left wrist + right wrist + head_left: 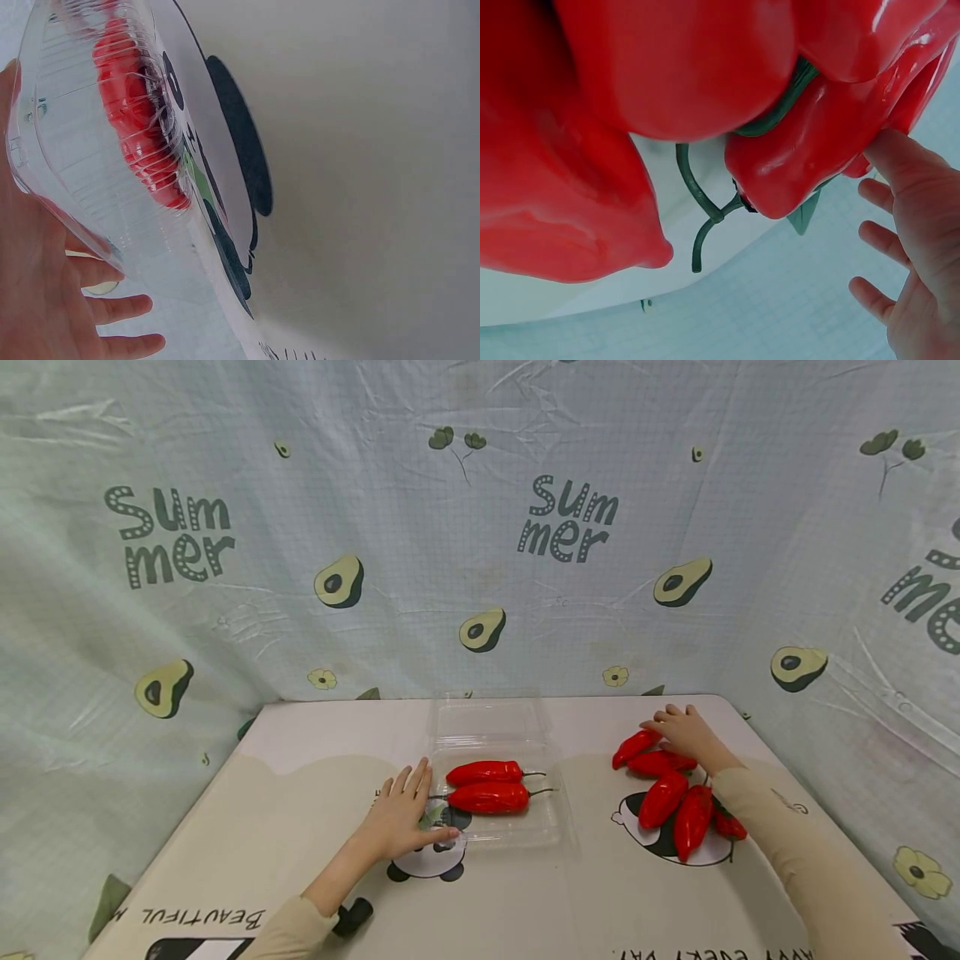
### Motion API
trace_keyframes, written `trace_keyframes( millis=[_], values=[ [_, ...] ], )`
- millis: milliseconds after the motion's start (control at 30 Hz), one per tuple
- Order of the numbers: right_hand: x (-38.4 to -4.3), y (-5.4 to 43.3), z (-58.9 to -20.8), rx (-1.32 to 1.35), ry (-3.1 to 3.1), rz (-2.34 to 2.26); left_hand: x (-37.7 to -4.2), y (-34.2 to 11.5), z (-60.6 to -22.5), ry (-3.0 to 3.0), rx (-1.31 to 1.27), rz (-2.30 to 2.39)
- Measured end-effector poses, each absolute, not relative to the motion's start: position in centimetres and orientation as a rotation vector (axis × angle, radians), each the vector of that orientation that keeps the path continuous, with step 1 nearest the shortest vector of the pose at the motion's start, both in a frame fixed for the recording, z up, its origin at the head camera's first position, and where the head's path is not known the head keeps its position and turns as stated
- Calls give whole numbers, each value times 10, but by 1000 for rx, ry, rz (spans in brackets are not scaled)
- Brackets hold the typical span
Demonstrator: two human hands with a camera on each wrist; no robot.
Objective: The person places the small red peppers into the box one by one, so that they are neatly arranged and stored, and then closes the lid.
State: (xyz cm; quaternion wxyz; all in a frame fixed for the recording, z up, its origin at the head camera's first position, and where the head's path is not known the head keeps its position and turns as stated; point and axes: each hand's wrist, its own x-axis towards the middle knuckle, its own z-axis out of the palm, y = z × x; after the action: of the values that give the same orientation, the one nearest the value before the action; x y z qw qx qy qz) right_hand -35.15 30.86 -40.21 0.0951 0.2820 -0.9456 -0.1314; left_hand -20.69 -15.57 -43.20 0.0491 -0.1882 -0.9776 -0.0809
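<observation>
Two red chili peppers with thin dark stems lie side by side in a clear plastic box; its clear lid is folded back behind it. My left hand rests with spread fingers at the box's left rim. In the left wrist view, the box wall stands beside my palm, and a red pepper shows through it. To the right, my right hand reaches over the far end of a pile of red peppers. Up close, one digit touches a pepper, the other fingers loosely spread.
A cream tabletop with panda prints and lettering carries everything. A small black object lies by my left wrist. Behind the table hangs a pale curtain printed with avocados.
</observation>
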Motion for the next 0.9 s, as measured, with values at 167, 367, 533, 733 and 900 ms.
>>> trace_keyframes(
  millis=[167, 367, 533, 733, 900],
  values=[
    [-358, 310, -407, 852, -2797, -368, -205, -156, -431, -2978, -577, -255],
    [-361, 304, -410, 848, -2768, -417, -206, -156, -431, -2980, -576, -248],
    [-361, 300, -410, 859, -2732, -467, -206, -156, -432, -2986, -570, -247],
    [-362, 301, -412, 863, -2708, -486, -206, -156, -432, -2986, -570, -250],
    [-360, 301, -410, 861, -2719, -498, -207, -156, -432, -2982, -577, -255]
  ],
)
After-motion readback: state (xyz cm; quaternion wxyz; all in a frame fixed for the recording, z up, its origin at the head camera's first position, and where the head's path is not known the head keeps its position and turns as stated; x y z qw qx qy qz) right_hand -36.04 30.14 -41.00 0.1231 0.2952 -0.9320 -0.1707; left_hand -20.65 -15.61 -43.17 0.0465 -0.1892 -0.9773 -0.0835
